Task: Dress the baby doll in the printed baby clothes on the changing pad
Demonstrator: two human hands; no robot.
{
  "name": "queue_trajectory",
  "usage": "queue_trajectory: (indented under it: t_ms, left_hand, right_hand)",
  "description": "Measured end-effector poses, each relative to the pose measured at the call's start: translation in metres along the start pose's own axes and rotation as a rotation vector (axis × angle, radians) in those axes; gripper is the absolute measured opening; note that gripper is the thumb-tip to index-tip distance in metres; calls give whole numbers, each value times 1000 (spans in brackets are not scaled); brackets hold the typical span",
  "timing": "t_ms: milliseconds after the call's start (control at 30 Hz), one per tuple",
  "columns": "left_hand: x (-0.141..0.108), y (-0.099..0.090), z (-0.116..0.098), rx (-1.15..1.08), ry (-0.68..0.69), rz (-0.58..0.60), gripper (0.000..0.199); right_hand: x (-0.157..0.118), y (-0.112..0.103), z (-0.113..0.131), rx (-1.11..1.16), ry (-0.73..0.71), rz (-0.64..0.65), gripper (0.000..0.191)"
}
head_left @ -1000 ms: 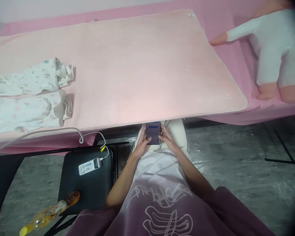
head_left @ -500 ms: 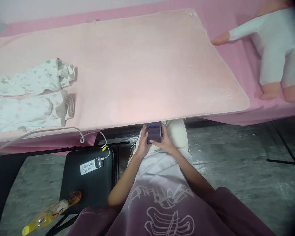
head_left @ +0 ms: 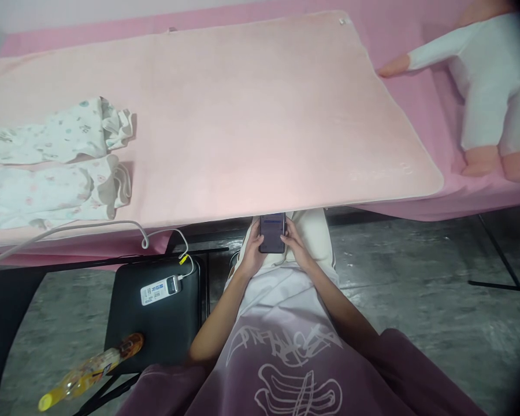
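A dark smartphone (head_left: 272, 238) with a lit screen rests between my two hands above my lap. Its upper end reaches to the edge of the pink-covered table. My left hand (head_left: 253, 251) wraps the phone's left side, thumb along the edge. On the other side, my right hand (head_left: 296, 245) grips the phone with its thumb over the right border of the screen. Fingers behind the phone are hidden.
A pale pink mat (head_left: 251, 115) covers the table; two folded printed baby garments (head_left: 56, 136) lie at left. A doll in white (head_left: 487, 81) lies at right. Beside me, a black stool (head_left: 164, 329) holds a cabled white power bank (head_left: 160, 290) and a plastic bottle (head_left: 91, 370).
My right thumb has shifted from low on the screen's middle up to its right edge. Both hands keep the phone in place; the view has tilted slightly.
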State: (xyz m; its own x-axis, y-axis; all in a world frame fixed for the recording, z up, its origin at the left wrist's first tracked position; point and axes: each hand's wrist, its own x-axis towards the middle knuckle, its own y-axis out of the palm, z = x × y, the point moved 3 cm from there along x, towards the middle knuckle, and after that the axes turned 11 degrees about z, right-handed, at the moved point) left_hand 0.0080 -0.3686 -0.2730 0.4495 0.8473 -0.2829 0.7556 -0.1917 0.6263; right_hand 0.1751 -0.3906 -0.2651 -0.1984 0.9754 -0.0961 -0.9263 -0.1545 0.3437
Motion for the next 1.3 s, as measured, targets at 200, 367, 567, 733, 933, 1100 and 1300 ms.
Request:
queue_trajectory:
  t_ms: [200, 367, 567, 733, 933, 1100, 1300]
  left_hand:
    - [4, 4, 1, 36, 62, -62, 68]
    - [2, 3, 0, 3, 44, -32, 66]
    - [-1, 2, -2, 9, 19, -8, 83]
    - [-4, 3, -4, 106, 12, 12, 108]
    - [-1, -1, -1, -8, -7, 1, 89]
    - [3, 3, 0, 26, 50, -47, 72]
    - [6, 10, 1, 113, 116, -92, 67]
  right_hand:
    - [1, 2, -3, -32, 9, -5, 97]
    - [0, -3, -12, -63, 0, 43, 104]
    - [1, -13, -16, -60, 19, 98, 113]
    - [1, -17, -14, -39, 46, 81, 104]
    - [0, -15, -13, -40, 54, 58, 101]
    - [0, -5, -9, -39, 18, 48, 100]
    - [-1, 0, -7, -66, 11, 50, 101]
